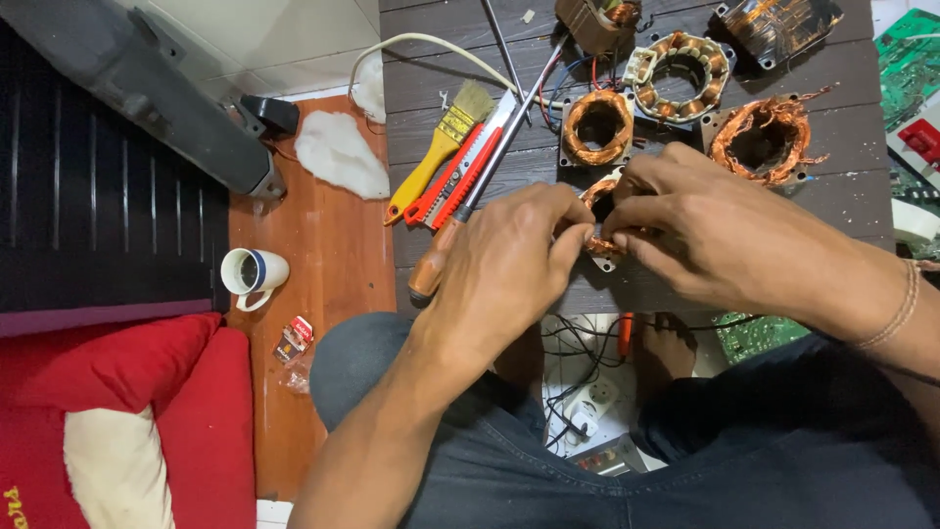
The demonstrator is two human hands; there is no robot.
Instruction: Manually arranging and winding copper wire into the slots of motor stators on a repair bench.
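Head view: dark plank table [832,201], wooden floor [313,255].

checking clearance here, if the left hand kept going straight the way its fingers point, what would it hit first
Probably the right hand. The left hand points up and right at the small copper-wound coil both hands already pinch, and the right hand's fingers lie just beyond it. Depth is hard to judge.

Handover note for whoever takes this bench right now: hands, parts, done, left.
Left hand: fingertips pinched on the small copper-wound stator at the edge of the dark board.
Right hand: grips the same stator from the other side, fingers at its windings.
Nearby: three more wound stators behind, wooden-handled screwdriver, red utility knife and yellow brush to the left.
Done: cannot tell.
Left: the copper windings are not yet off the held stator.
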